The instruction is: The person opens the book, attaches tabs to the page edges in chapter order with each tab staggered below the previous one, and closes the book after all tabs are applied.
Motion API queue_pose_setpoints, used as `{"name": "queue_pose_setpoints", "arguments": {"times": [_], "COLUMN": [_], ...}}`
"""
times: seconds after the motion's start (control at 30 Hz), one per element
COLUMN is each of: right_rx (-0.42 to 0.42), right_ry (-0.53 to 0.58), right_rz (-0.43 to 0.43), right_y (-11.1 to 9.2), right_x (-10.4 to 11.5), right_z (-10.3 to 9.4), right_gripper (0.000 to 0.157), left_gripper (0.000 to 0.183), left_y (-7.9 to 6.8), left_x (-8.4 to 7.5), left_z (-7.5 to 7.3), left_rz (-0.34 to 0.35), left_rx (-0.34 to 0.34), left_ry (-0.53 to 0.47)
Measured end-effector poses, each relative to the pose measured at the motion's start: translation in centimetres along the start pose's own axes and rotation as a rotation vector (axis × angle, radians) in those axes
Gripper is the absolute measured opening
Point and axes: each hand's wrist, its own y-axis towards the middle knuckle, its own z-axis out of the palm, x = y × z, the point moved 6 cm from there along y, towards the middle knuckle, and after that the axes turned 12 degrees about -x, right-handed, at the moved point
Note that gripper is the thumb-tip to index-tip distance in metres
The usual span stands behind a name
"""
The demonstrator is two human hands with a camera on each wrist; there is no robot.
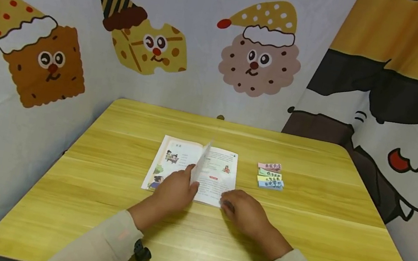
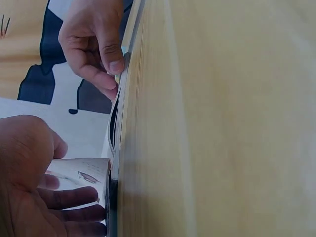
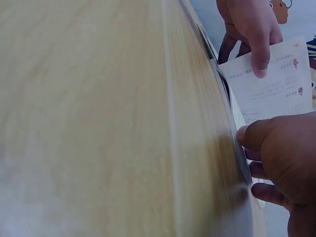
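Note:
An open book (image 1: pixel 219 165) with printed text and small coloured pictures lies on the table. One page (image 1: pixel 199 166) stands up near the spine; its printed side shows in the right wrist view (image 3: pixel 271 79). My left hand (image 1: pixel 175 189) holds this page, thumb on one side and fingers on the other. At the book's lower right corner, my right hand (image 1: pixel 245 211) grips the edge with thumb and curled fingers. From the left wrist, the left fingers (image 2: pixel 74 215) extend beside the page, and the right hand (image 2: pixel 94 39) pinches the far corner.
Several coloured paper strips (image 1: pixel 270 176) with handwriting, pink, green, yellow and blue, overlap to the right of the book. The yellow wood-grain table (image 1: pixel 102 214) has rounded corners. Behind it hangs a cloth (image 1: pixel 194 95) printed with cartoon biscuits and cheese.

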Motion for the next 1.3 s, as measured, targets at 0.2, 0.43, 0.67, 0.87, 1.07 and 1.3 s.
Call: {"name": "queue_pose_setpoints", "arguments": {"times": [0.2, 0.43, 0.67, 0.87, 1.07, 1.3], "right_rx": [0.003, 0.008, 0.003, 0.000, 0.004, -0.004], "right_ry": [-0.008, -0.004, -0.002, 0.013, 0.011, 0.014], "right_rz": [0.007, 0.007, 0.006, 0.010, 0.010, 0.002], "right_y": [-0.1, -0.1, -0.1, -0.2, -0.2, -0.3], "right_x": [0.0, 0.2, 0.0, 0.0, 0.0, 0.0], "right_z": [-0.1, -0.1, -0.1, 0.0, -0.1, 0.0], "right_gripper": [0.021, 0.022, 0.017, 0.014, 0.014, 0.015], "left_gripper": [0.065, 0.089, 0.097, 0.082, 0.061, 0.041], "left_y": [0.2, 0.2, 0.3, 0.3, 0.0, -0.6], "left_x": [0.6, 1.0, 1.4, 1.6, 1.1, -0.1], "left_z": [-0.9, -2.0, -2.4, -1.9, -1.4, -0.5], "left_rz": [-0.048, -0.034, -0.001, 0.021, 0.070, 0.160], "left_rx": [-0.091, -0.233, -0.286, -0.221, -0.153, -0.027], "left_ry": [0.005, 0.127, 0.242, 0.324, 0.348, 0.319]}}
